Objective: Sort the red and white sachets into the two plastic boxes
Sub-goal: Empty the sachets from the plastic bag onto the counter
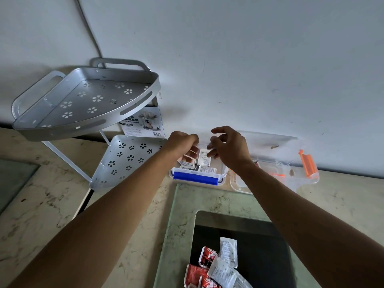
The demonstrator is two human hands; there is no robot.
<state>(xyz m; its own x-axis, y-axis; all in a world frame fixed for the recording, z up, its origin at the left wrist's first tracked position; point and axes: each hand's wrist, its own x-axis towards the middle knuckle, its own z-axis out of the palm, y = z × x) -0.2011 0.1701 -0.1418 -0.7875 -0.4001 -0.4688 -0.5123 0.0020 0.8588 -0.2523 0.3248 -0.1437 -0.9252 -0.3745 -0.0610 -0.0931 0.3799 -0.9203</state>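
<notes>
A clear plastic box with a blue latch (195, 180) stands by the wall and holds several white sachets (207, 169). My left hand (182, 144) reaches over the box's left side, its fingers curled round a few small sachets (188, 159). From the right, my right hand (229, 147) pinches an upright white sachet (204, 157) with its fingertips. A second clear box with orange latches (307, 163) sits to the right, partly hidden by my right forearm. A loose pile of red sachets (196, 273) and white sachets (228, 249) lies near me on a dark panel.
A silver two-tier corner rack (83, 104) stands at the left, with its product card (143, 123) against the wall. A clear lid (270, 140) leans on the wall behind the orange-latched box. The counter (52, 194) is marbled stone, with a glass-edged dark panel (259, 235) in front.
</notes>
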